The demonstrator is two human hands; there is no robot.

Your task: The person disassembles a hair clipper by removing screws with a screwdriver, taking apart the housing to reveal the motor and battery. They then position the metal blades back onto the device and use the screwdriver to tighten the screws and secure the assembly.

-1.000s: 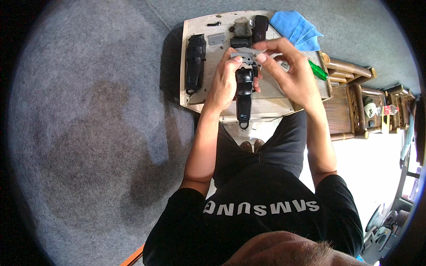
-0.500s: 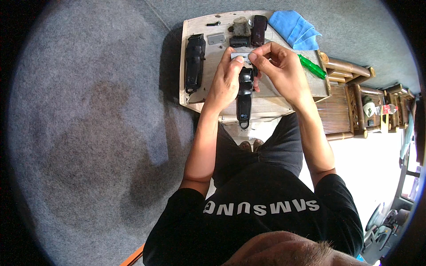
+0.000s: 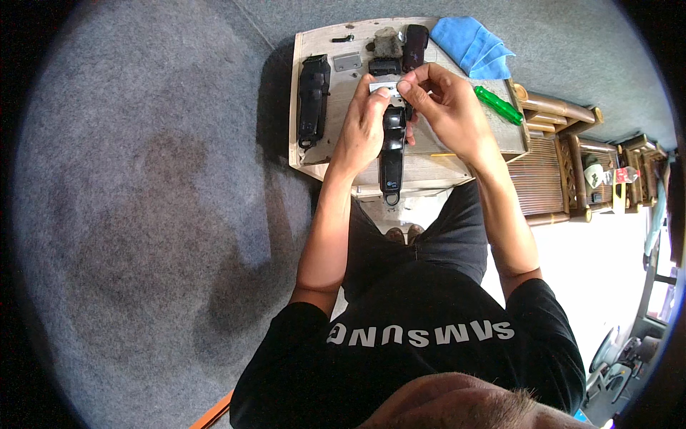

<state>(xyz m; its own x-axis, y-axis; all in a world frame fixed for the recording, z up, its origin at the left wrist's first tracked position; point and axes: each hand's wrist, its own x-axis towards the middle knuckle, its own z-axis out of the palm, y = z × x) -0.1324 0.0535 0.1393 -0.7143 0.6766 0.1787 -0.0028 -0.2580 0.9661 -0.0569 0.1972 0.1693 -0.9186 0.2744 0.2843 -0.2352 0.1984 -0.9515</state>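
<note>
A black hair clipper (image 3: pixel 393 150) hangs over the near part of the small wooden table, its ring end toward me. A flat silvery clipper blade (image 3: pixel 383 88) sits at its far end. My left hand (image 3: pixel 362 129) is closed round that end from the left, its thumb pressed on the blade. My right hand (image 3: pixel 451 111) is closed, thumb and forefinger pinched at the blade's right end. Whether a small screw is between those fingertips is hidden. Other right-hand fingers curl beside the clipper.
On the wooden table (image 3: pixel 343 136) lie a second black clipper (image 3: pixel 313 100), a metal plate (image 3: pixel 348 61), a black block (image 3: pixel 385 66), a grey fuzzy clump (image 3: pixel 388 44) and a dark maroon case (image 3: pixel 415 48). A blue cloth (image 3: pixel 473 48) and a green handle (image 3: pixel 499 106) lie right. Bamboo furniture (image 3: pixel 547 179) stands beyond.
The hands and clipper have shifted very slightly left and away from me. A thin yellow stick now shows near my right wrist. The grip looks the same.
</note>
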